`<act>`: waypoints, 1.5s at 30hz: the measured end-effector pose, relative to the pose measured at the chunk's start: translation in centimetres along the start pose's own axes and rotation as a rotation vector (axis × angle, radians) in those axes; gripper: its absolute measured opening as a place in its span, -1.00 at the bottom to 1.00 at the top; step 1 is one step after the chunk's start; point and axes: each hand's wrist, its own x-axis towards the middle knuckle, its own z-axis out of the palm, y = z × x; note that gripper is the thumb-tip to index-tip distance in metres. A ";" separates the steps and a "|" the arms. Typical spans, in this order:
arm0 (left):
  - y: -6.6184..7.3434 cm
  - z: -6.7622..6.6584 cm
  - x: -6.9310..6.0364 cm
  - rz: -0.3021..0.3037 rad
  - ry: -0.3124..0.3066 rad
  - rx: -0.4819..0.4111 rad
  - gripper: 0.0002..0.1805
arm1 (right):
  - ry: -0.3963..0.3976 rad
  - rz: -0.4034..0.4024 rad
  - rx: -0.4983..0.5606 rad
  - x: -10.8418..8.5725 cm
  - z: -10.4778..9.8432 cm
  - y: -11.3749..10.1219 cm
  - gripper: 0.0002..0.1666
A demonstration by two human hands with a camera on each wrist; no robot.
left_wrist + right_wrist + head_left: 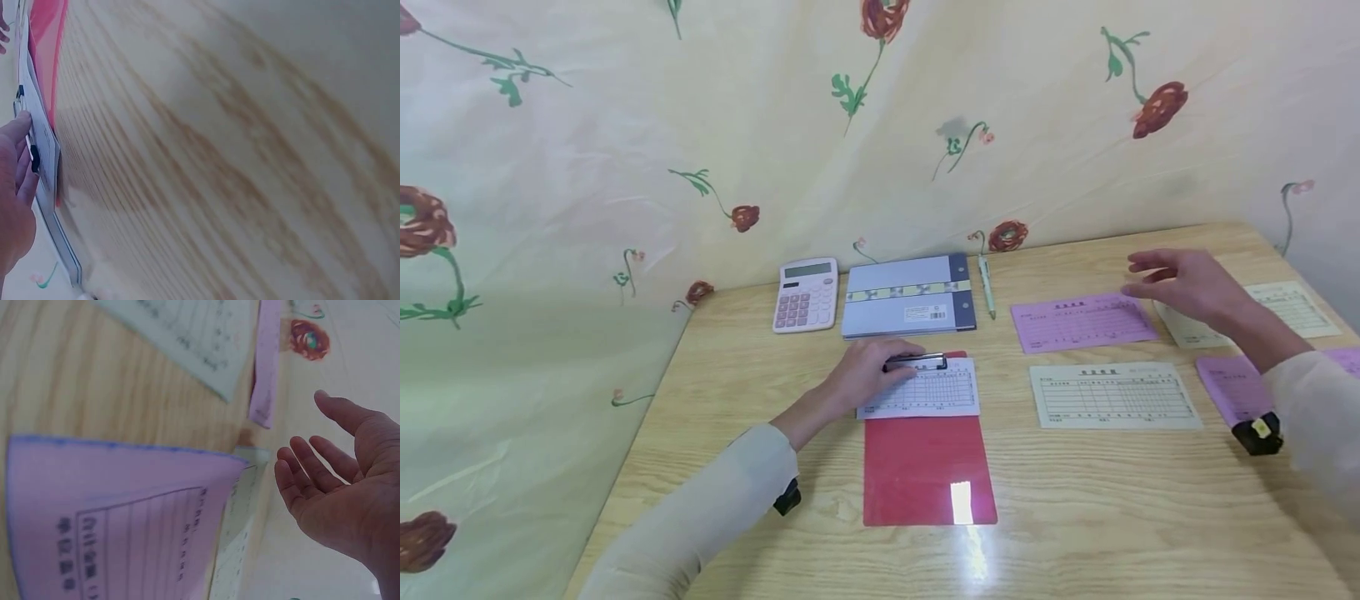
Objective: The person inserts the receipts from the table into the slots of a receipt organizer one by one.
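Head view: left hand (867, 372) pinches the shiny clip (931, 362) on a glossy red clipboard (925, 475), right hand (1183, 282) with fingers relaxed.

From head height, the tabletop (737, 500) is viewed forward and down, both the left hand (868, 371) and the right hand (1187, 279) being taken in. From the left wrist, bare wood grain is faced closely, at a tilt; the red clipboard (925, 475) is shared with the head view. From the right wrist, turned sideways, purple forms (137, 487) are seen near; these are shared with the head view too.
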 end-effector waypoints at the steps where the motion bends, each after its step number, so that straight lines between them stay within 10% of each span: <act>1: 0.0 0.0 0.0 -0.003 0.002 -0.014 -0.60 | -0.008 0.005 -0.005 0.1 0.0 0.3 -0.08; 30: -0.2 -0.1 0.2 -0.068 0.004 -0.125 -0.59 | -0.023 -0.003 -0.126 1.3 0.8 1.4 -0.52; 45: 0.0 -0.9 1.0 0.093 -0.061 0.129 -0.64 | -0.048 -0.024 -0.223 1.8 0.2 -0.2 -0.58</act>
